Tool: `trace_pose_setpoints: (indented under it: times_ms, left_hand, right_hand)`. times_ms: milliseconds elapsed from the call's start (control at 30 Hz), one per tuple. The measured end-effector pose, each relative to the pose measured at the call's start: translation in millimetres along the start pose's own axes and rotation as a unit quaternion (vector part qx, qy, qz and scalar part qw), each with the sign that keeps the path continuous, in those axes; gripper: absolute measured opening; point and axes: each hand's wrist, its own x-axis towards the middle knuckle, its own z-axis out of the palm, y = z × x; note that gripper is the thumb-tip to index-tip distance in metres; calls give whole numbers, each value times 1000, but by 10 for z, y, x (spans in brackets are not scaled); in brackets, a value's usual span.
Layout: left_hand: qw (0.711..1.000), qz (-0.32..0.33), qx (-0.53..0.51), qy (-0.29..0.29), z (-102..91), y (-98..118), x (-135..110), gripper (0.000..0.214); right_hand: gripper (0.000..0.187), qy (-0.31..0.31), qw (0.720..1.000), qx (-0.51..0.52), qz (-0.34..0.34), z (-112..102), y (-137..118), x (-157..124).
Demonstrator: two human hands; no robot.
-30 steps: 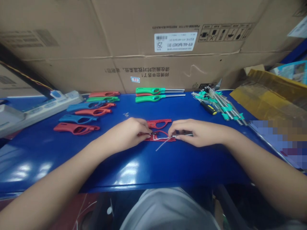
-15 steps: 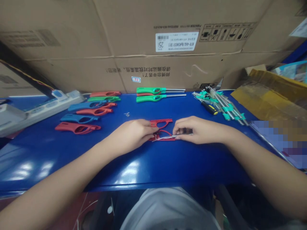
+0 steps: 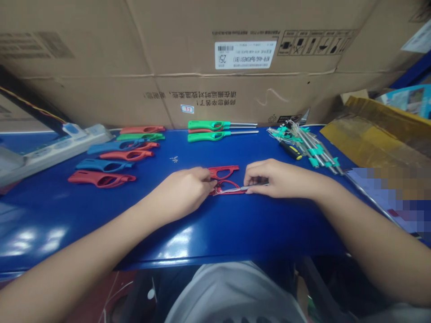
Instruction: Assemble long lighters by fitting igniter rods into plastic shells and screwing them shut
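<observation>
- r hand (image 3: 269, 177) pinching metal tube (image 3: 243, 189) at r end of red lighter shell (image 3: 230, 181), wire (image 3: 231, 191) running l
- l hand (image 3: 188, 190) on shell's l end, can't tell from here if gripping
- 2nd red shell (image 3: 215, 171) just beyond
- green lighters (image 3: 202, 136) farther back

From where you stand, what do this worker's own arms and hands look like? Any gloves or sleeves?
They are ordinary human arms, with no cables or markings showing. The left hand and right hand are gloveless, and no watch or bracelet shows at the wrists. The forearms are bare, without sleeves. A grey garment shows below.
</observation>
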Motion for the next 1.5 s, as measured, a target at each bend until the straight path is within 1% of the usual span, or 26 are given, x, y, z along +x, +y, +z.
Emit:
trace_pose_setpoints:
  times_ms: [100,167,267,400,500,633,733,800,867,967,1033,1200,1300,1400,1500]
  left_hand:
    - [999,23,-2,22,-2,-25,-41,38]
    - [999,32,5,24,1,-42,-61,38]
    - [999,32,12,15,8,-56,-65,36]
    - [999,31,13,11,13,-52,-47,33]
    - [999,24,20,12,13,-45,-42,31]
    - [999,25,20,34,29,-44,-32,30]
    - [999,28,-10,44,63,-32,-10,29]
    - [998,25,-37,51,100,-14,4,27]
    - [996,19,-55,65,145,3,14,26]
    - [994,17,-67,89,206,17,18,26]
    - [993,18,-72,94,226,21,19,26]
    - [994,13,-50,93,225,31,29,28]
    - [993,23,-49,103,222,37,42,27]
    - [993,29,-56,98,216,45,57,27]
    - [993,28,-61,94,212,49,59,26]
  right_hand:
    - [11,5,1000,-17,21,3,-17,4]
    - [13,1,999,-22,31,8,-38,8]
    - [15,-1,999,-29,39,22,-59,22]
    - [24,16,996,-53,73,44,-50,50]
    - [27,8,996,-34,81,47,-41,55]
    - [22,2,998,-17,67,14,-53,36]
    - [12,3,997,-37,65,-29,-71,19]
    - [10,5,996,-54,73,-53,-82,14]
    - [11,2,994,-55,92,-67,-90,13]
    - [13,-10,988,-17,152,-72,-93,14]
    - [15,-9,983,4,183,-72,-87,11]
    - [17,-5,986,0,167,-76,-77,2]
    - [20,-7,979,5,202,-71,-109,32]
    - [19,-20,969,3,247,-63,-154,76]
    - [17,-28,966,3,256,-54,-161,86]
